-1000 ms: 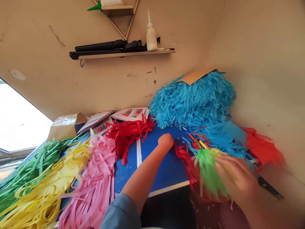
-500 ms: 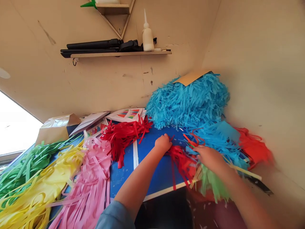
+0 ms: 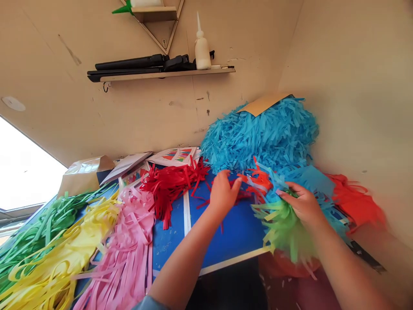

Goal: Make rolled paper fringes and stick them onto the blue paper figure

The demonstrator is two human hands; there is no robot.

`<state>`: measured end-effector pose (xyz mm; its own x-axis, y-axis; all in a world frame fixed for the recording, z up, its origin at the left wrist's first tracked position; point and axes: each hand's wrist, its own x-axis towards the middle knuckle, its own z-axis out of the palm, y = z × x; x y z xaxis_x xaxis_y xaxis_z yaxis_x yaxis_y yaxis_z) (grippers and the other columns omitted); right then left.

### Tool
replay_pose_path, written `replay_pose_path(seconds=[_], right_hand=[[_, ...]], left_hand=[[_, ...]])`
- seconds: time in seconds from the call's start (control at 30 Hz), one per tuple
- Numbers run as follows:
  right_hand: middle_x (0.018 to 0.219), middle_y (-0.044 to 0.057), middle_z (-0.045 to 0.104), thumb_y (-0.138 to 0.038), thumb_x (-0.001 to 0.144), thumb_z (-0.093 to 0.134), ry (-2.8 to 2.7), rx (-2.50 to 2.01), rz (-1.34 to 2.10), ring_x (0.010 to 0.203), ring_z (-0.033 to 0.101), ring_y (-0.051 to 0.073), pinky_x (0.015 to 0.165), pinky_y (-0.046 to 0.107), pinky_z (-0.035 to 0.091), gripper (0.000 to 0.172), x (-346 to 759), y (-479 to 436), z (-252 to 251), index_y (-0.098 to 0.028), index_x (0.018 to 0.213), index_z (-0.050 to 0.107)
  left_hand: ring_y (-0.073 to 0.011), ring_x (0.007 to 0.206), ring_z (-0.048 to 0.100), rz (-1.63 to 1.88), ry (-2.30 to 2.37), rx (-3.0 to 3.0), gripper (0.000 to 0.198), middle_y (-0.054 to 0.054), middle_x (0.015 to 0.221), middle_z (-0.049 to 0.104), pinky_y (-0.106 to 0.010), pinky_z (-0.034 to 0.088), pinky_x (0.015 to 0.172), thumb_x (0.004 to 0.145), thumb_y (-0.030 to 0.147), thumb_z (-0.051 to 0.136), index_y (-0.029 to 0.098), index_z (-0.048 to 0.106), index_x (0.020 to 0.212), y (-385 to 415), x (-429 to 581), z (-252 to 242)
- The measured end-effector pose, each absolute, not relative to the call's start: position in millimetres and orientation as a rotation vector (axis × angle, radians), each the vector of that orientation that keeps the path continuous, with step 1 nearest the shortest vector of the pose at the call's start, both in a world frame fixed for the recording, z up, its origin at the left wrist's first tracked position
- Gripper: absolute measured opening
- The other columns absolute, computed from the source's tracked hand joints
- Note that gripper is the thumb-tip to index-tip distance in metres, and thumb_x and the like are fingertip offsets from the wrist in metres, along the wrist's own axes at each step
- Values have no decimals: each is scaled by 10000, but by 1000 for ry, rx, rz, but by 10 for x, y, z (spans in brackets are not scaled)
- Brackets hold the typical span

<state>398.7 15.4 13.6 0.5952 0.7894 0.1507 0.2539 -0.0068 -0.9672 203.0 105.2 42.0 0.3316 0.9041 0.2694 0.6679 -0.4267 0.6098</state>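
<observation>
Just under the right hand (image 3: pixel 301 204), a shaggy tuft of green paper fringe (image 3: pixel 287 230) hangs over the front edge of the worktop, mixed with pale blue strips. The fingers curve down onto it, though from here I can't tell whether they grip it or only rest there. The left hand (image 3: pixel 224 193) stands well apart from the right, open, its fingers loosely spread above the blue worktop (image 3: pixel 232 234), with thin red paper strips (image 3: pixel 240 196) just beside them. Orange-red strips (image 3: pixel 258 181) lie between the hands. Beyond both hands rises a big mound of blue fringe (image 3: pixel 258 133), with a tan card (image 3: pixel 263 104) at its top. Further right of the right hand lies orange-red fringe (image 3: pixel 355 200). Left of the left hand, a red fringe pile (image 3: pixel 171 185) comes first, then pink fringe (image 3: pixel 129 245), and yellow fringe (image 3: pixel 54 254) beside green fringe (image 3: pixel 38 228).
</observation>
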Motion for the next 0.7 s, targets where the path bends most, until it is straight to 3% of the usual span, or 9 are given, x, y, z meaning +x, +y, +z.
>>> replay_pose_path(seconds=[0.1, 0.2, 0.3, 0.5, 0.7], right_hand=[[822, 33, 674, -548, 496, 717, -797, -1456, 597, 696, 615, 193, 638, 327, 502, 515, 3901, 218, 122, -204, 867, 622], [833, 35, 678, -564, 506, 714, -751, -1385, 683, 693, 628, 206, 625, 343, 514, 536, 3831, 258, 96, -216, 904, 623], [800, 39, 684, -536, 471, 753, -752, -1346, 782, 734, 639, 233, 645, 355, 522, 537, 3797, 252, 74, -212, 886, 643], [919, 48, 686, -495, 527, 751, -762, -1345, 806, 874, 627, 244, 748, 362, 508, 477, 3820, 197, 33, -211, 897, 652], [953, 58, 678, -450, 600, 705, -981, -1402, 761, 913, 612, 250, 752, 352, 498, 435, 3740, 206, 53, -202, 952, 645]], left_hand=[[-186, 886, 591, 812, 1031, 2028, 221, -62, 967, 634, -275, 447, 754, 864, 349, 468, 180, 543, 986, 804, 2159, 333], [-186, 791, 593, 627, 971, 1936, 223, -53, 892, 636, -277, 441, 687, 828, 377, 498, 177, 561, 905, 657, 2261, 243], [-206, 799, 572, 625, 1126, 1935, 218, -59, 855, 604, -303, 434, 695, 824, 388, 493, 175, 534, 852, 598, 2251, 251], [-183, 891, 520, 1157, 1314, 1953, 84, -59, 922, 518, -299, 423, 799, 828, 242, 499, 175, 505, 879, 677, 2136, 451], [-179, 831, 538, 828, 1006, 2135, 145, -44, 886, 562, -280, 432, 746, 814, 293, 543, 180, 616, 866, 860, 2350, 569]])
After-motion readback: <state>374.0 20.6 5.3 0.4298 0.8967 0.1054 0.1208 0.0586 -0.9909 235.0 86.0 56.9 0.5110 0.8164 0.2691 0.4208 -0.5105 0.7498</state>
